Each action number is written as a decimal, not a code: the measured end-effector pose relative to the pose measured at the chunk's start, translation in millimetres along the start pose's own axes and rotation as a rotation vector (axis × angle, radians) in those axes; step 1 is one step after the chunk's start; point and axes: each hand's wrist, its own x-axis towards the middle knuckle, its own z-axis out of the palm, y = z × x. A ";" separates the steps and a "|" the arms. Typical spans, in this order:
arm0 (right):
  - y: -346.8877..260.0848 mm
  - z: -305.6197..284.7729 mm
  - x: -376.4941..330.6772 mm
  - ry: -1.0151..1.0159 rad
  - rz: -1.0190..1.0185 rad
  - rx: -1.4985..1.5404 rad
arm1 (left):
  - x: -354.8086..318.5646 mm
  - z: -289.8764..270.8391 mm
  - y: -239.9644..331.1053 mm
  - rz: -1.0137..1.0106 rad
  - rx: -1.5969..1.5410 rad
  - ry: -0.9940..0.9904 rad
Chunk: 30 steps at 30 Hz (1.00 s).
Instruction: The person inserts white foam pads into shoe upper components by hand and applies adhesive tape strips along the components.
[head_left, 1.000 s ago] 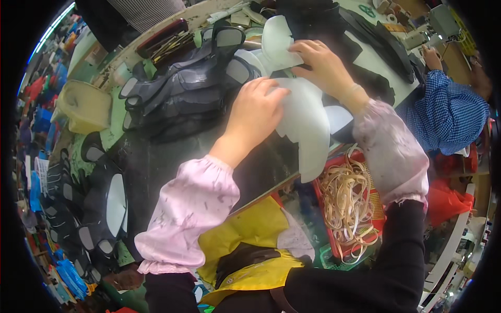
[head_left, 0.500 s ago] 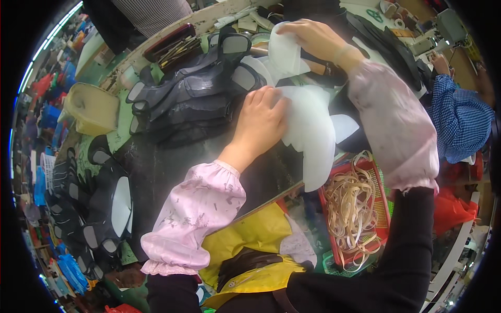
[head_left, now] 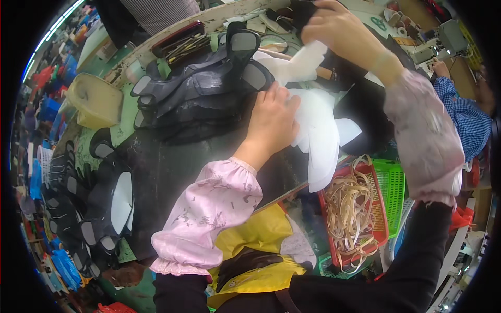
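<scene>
My left hand [head_left: 274,119] lies over the left edge of several overlapping white, thin cut-out pieces [head_left: 319,122], its fingers closed and bent on them. Beside its fingertips is a stack of black shoe-upper-like parts [head_left: 195,91] with grey patches. At the far side, my right hand [head_left: 339,30] is raised with its fingers curled, close to a dark black piece [head_left: 302,14]. Just below that hand a blurred white piece [head_left: 308,60] slants over the others; whether the hand grips it or the black piece cannot be made out.
A red basket [head_left: 383,219] of tan straps stands by the near table edge, next to a green basket [head_left: 390,188]. More black parts [head_left: 86,203] lie at left, near a yellowish container [head_left: 96,101]. A tool tray [head_left: 180,41] sits far left; another person's blue-checked sleeve [head_left: 464,122] is at right.
My right hand has moved away and to the right, toward the black piece. The white piece it had raised now slants lower. My left hand has stayed on the white pieces.
</scene>
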 end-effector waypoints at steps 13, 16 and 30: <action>-57.2 -17.6 -109.5 0.126 0.723 1.242 | 19.4 -49.3 -19.3 -0.311 -0.552 -0.030; -99.0 7.4 -113.3 -0.047 0.756 1.515 | -2.3 -98.5 -36.8 -0.331 -0.504 0.091; -143.9 35.3 -78.4 -0.155 0.593 0.708 | -7.5 -110.4 -161.0 -0.434 -0.255 -0.040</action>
